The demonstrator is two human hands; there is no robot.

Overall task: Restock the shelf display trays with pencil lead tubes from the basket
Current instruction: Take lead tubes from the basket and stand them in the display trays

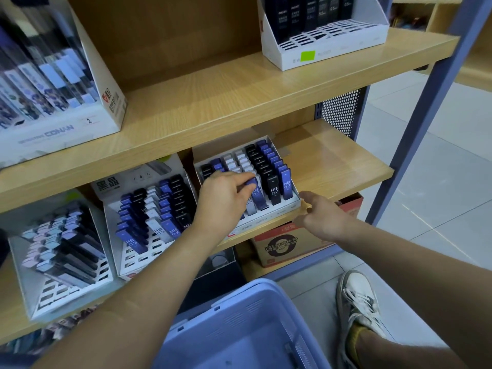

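Presently, entry: restocking, one tube at the slot.
Left hand point(226, 195): fingers pinched together on a blue lead tube point(256, 194), upper end gripped, lower end down in the front row of the tray.
Right hand point(318, 218): at 4 o'clock of the tray, fingers curled against the tray's front right corner; whether they clamp the cardboard or merely touch it cannot be told.
Display tray point(286, 207): white card, tilted, on the lower shelf point(346, 161); right-hand columns full of black and blue tubes, left-hand columns partly hidden by the left hand.
Neighbouring tray point(125, 259): at 9 o'clock, marked HB 0.5, front slots empty.
Basket point(239, 328): blue, at 6 o'clock below the arms; no tubes visible in the part shown.
Risk, misfile: tray tubes read HB 0.7; a 0.5 tube would go unnoticed.
Risk, jam: a tilted tube may catch the slot edge.
Risk, slide: the light tray may shift if the right hand slackens.
Risk, knock: the left wrist rests close over neighbouring tubes.
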